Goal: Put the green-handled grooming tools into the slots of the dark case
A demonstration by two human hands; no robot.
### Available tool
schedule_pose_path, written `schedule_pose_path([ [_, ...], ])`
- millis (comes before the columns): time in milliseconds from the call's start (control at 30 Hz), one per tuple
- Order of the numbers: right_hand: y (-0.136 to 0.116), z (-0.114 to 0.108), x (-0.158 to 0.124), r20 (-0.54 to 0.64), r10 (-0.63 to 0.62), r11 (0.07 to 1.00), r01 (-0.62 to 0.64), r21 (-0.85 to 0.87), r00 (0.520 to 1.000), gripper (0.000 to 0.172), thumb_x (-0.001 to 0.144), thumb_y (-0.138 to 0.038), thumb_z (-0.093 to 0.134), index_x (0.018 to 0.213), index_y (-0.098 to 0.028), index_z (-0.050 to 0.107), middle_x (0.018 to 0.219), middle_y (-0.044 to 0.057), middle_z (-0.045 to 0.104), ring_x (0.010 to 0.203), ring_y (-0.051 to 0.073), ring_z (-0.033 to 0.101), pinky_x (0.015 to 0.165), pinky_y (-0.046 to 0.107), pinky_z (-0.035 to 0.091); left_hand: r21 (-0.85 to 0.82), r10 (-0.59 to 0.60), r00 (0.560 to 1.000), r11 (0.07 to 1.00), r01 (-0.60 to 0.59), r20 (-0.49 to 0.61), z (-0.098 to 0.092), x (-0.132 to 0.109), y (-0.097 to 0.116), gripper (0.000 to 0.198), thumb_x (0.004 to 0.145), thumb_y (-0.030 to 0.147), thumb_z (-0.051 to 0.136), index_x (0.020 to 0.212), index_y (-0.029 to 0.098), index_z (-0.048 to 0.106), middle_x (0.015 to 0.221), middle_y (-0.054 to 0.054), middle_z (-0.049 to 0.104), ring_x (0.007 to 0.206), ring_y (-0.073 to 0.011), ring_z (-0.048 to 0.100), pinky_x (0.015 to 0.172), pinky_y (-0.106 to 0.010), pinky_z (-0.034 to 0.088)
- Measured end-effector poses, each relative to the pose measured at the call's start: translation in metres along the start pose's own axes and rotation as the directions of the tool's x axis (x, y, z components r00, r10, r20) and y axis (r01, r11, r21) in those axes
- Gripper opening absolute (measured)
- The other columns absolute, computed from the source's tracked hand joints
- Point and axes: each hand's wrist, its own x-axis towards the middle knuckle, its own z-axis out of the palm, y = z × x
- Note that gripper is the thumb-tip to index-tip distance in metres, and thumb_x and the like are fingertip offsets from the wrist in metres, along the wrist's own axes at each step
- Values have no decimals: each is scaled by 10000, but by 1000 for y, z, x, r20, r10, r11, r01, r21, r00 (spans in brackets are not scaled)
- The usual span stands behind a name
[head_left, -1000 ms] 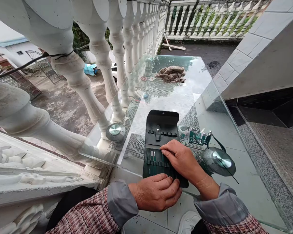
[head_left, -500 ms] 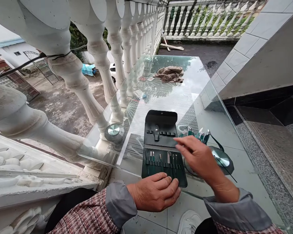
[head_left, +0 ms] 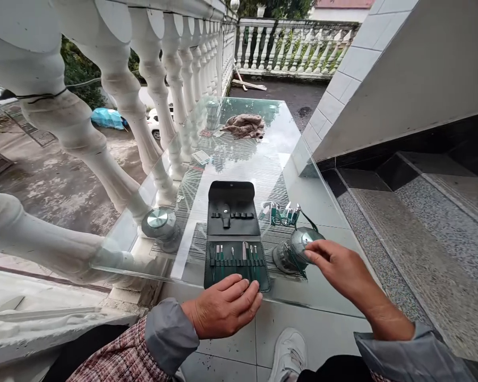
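An unfolded black manicure case [head_left: 234, 228] lies on the glass table; its lower panel holds several slim metal tools [head_left: 245, 252] in elastic loops. My left hand [head_left: 227, 307] rests on the case's near edge, fingers stretched out and laid flat. To the right, over a round metal disc [head_left: 302, 239] at the table, my right hand [head_left: 338, 265] has thumb and index finger pinched; whatever lies between them is too small to make out. Left of those fingers is a thin dark green tool [head_left: 297, 261]. Beyond the disc sit several green-handled nail clippers and scissors [head_left: 281, 213].
A crumpled brown cloth [head_left: 245, 126] lies toward the far end of the glass table [head_left: 255, 159]. Another metal disc [head_left: 159, 218] is at the left. White balusters [head_left: 123, 101] line the left side; stone steps [head_left: 382, 228] rise at the right.
My right hand has moved right, from beside the case to the metal disc, and its fingers have drawn together. My left hand stays on the case's near edge. The view has shifted right.
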Motion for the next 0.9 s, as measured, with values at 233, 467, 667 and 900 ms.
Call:
schedule_pose_path([
  [233,-1,13,-12,34,-111,990,114,-86,993,139,791,-341,506,763,-225,577,765,11,613,669,156,563,591,268,388,-14,28,999,999,-28,-27,3,3,-2,301,920,201,451,1174,74,551,1202,-155,571,1019,-212,578,935,-377,484],
  [467,1,13,-9,21,-104,974,106,-200,994,121,797,-236,449,751,-221,560,765,8,611,656,153,553,564,263,354,-22,26,999,999,-26,-21,0,4,-2,298,921,194,445,1174,78,554,1195,-151,575,1025,-210,572,942,-376,480],
  [667,2,14,-10,-8,-99,967,95,-238,995,135,814,-214,423,802,-221,557,810,16,623,671,157,560,552,258,348,-35,13,999,999,-14,-35,1,3,-2,299,921,199,453,1173,76,557,1181,-140,584,1017,-218,574,946,-386,480],
  [900,-2,18,-14,-62,-188,963,172,-206,980,128,823,-283,452,801,-220,561,828,27,615,675,157,562,553,265,368,-18,11,999,1000,-12,-35,1,2,0,300,924,206,448,1177,83,552,1191,-135,579,1021,-214,572,944,-379,478],
])
